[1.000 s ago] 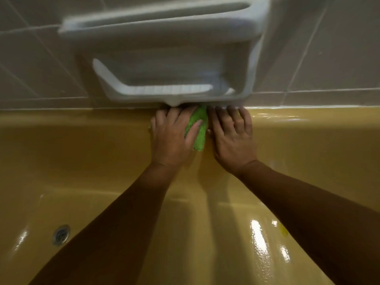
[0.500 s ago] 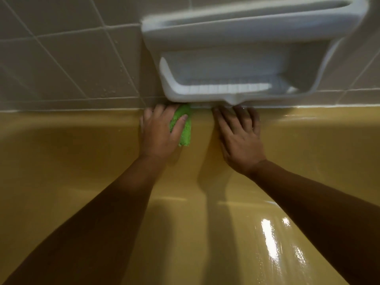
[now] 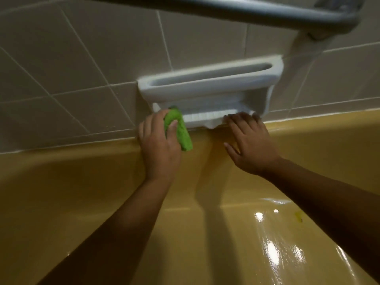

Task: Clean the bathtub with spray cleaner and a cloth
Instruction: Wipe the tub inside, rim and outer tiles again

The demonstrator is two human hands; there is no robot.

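The left hand [image 3: 159,147] grips a folded green cloth [image 3: 181,132] against the top edge of the yellow bathtub [image 3: 82,192]. Its thumb lies across the cloth and its fingers [image 3: 145,128] curl behind it. The cloth's upper end meets the lower left corner of the white ceramic soap dish [image 3: 207,93] set into the beige wall tiles [image 3: 72,64], and its lower end hangs over the tub's inner wall. The right hand [image 3: 251,147] lies flat on the tub edge, holding nothing. Its fingers [image 3: 236,122] are straight, with their tips at the dish's lower lip, though blur makes it hard to say whether they touch it. A grey grab bar [image 3: 226,9] crosses above. Bright glare lies on the tub floor at lower right.
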